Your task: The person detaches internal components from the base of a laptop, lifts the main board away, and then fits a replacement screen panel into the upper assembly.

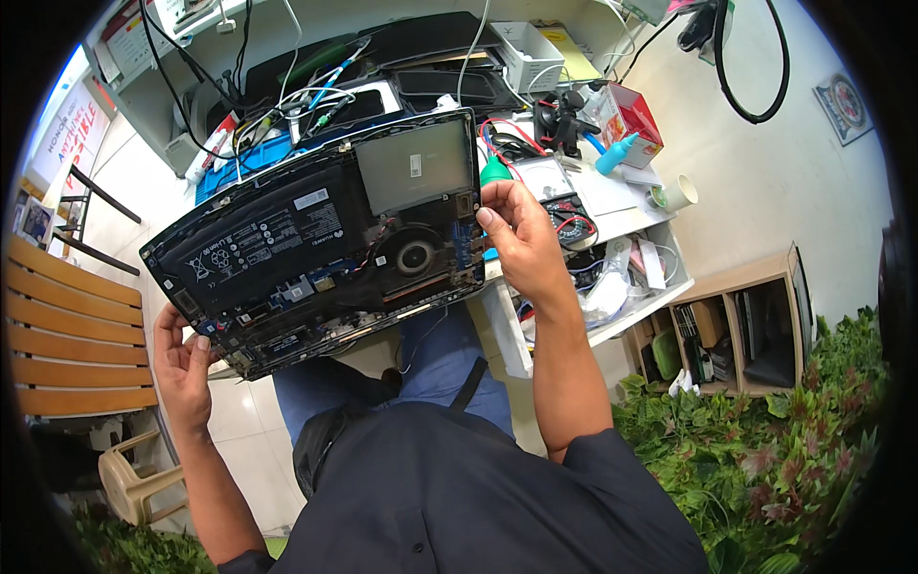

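Observation:
An opened laptop base [306,287], with its bottom cover off, is held tilted above my lap, showing a black battery, circuit boards, a round fan and a pale rectangular panel. My left hand [184,364] grips its lower left corner, thumb at the edge. My right hand [519,239] holds its right edge with fingers curled round it and thumb near the side ports. Just behind the laptop are a blue work mat [253,155] and tangled cables and tools on the desk.
An open drawer [612,325] of cables juts out at right, below a cluttered desk with a red box [641,120], blue bottle [614,158] and cup [681,193]. A slatted chair [76,373] stands left; a wooden shelf unit [736,373] and foliage [765,459] are right.

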`<state>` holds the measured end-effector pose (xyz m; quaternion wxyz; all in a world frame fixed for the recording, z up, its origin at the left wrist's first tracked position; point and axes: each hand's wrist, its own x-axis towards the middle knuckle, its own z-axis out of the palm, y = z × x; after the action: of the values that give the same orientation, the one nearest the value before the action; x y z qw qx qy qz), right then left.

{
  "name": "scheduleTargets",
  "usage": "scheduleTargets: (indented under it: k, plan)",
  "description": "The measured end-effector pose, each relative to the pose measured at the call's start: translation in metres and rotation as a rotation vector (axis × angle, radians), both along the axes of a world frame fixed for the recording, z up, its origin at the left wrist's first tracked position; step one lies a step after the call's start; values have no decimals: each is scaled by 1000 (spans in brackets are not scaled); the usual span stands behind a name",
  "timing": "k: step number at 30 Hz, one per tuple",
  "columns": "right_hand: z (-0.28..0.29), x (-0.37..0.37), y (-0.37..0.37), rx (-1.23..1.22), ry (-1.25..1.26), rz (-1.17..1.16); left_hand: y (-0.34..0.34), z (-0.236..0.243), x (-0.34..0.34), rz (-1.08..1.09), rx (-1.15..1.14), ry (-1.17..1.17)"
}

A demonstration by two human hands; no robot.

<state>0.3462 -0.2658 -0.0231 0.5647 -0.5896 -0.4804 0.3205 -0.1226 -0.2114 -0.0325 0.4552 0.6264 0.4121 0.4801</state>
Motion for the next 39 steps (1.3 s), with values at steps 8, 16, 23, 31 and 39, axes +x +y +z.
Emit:
scheduleTargets:
  k: [8, 16, 23, 31, 39]
  plan:
    - [-18, -3, -6, 134, -4, -36, -11, -3, 4, 55, 88, -5]
    - [-24, -4, -13, 202, 32, -43, -9, -14, -4, 32, 177, 62]
    - [-17, -24, -8, 219, -90, -66, -29, -21, -13, 99, 221, -15]
    - [-37, -1, -21, 299, 13, 19, -26, -2, 9, 60, 219, -41]
    - [-33, -8, -16, 302, 27, 68, -31, 2, 3, 98, 245, 12]
